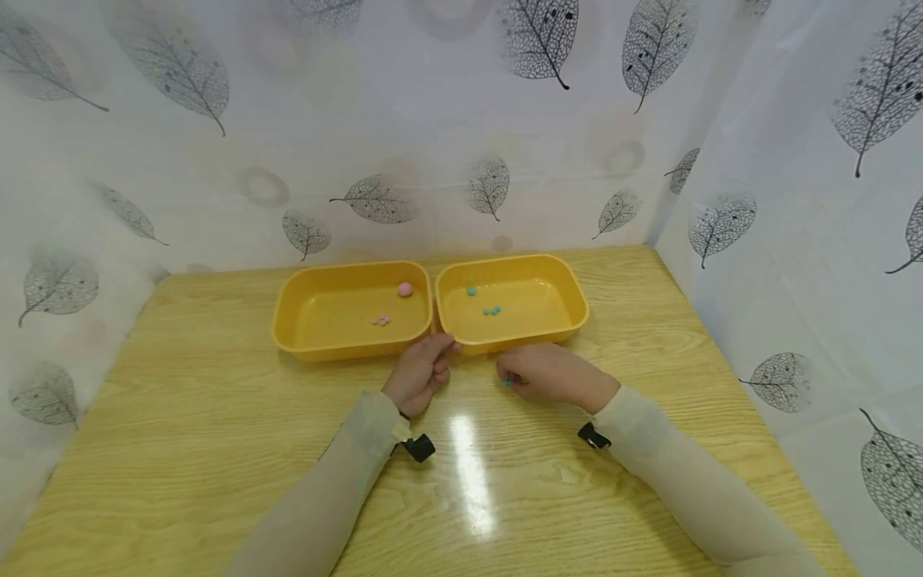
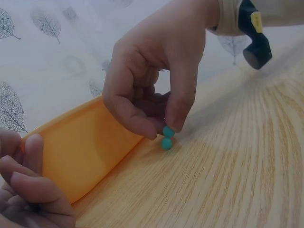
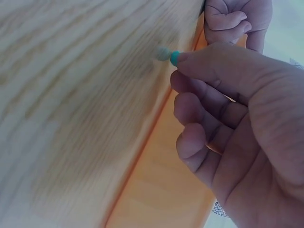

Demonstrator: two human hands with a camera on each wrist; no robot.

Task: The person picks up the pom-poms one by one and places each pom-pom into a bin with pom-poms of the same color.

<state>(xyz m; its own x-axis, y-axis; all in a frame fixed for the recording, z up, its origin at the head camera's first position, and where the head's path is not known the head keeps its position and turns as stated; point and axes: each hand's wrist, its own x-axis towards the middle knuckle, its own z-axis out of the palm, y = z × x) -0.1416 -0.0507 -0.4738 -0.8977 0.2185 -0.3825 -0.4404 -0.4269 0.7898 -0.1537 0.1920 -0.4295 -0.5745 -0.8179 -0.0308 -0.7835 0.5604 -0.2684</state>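
I see two bare hands, left hand (image 1: 421, 370), right hand (image 1: 551, 375), long pale beige sleeves, small black wrist camera mounts, one with yellow mark

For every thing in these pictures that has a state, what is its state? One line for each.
Right hand: pinches a teal bead just above the table, with its reflection below.
Left hand: fingers curled, resting at the near rims where the trays meet; whether it grips them is unclear.
Left tray: upright, holds pink pieces and a pink ball.
Right tray: upright, holds teal beads.
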